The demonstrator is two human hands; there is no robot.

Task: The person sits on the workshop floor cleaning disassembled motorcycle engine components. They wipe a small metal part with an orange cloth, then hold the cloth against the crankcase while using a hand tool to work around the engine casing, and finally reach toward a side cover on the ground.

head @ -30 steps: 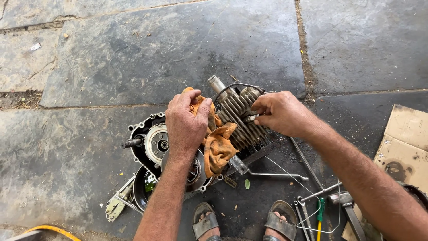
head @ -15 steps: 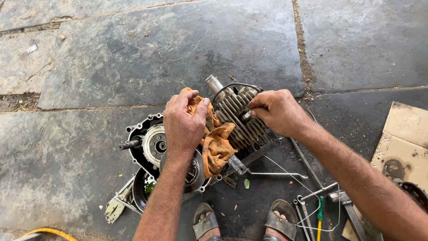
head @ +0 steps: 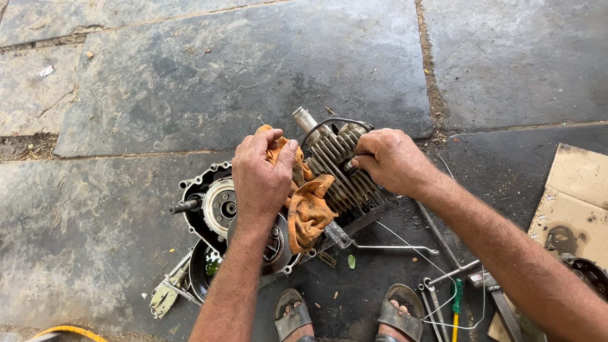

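Here the left hand (head: 261,174) presses an orange rag (head: 307,206) against a small engine (head: 278,196) lying on the stone floor (head: 190,76). Its fingers are curled over the top of the rag, bunching the cloth against the finned cylinder (head: 339,168); the rest of the rag hangs down over the crankcase. The right hand (head: 389,158) is closed at the far side of the cylinder fins, with the thumb and fingers pinched around a small dark part that is too hidden to make out. A black cable (head: 329,121) loops over the top of the cylinder, beside a short metal pipe stub (head: 304,118).

To the left of the left wrist, the open side of the crankcase shows a round silver rotor (head: 221,206) and a protruding shaft (head: 183,206). Below the engine, a long metal rod (head: 386,247) lies on the floor. Near the right forearm sit several spanners (head: 443,275) and a screwdriver with a green and yellow handle (head: 455,301). Pieces of cardboard (head: 579,202) lie at the right edge. Two sandalled feet (head: 345,313) show at the bottom.
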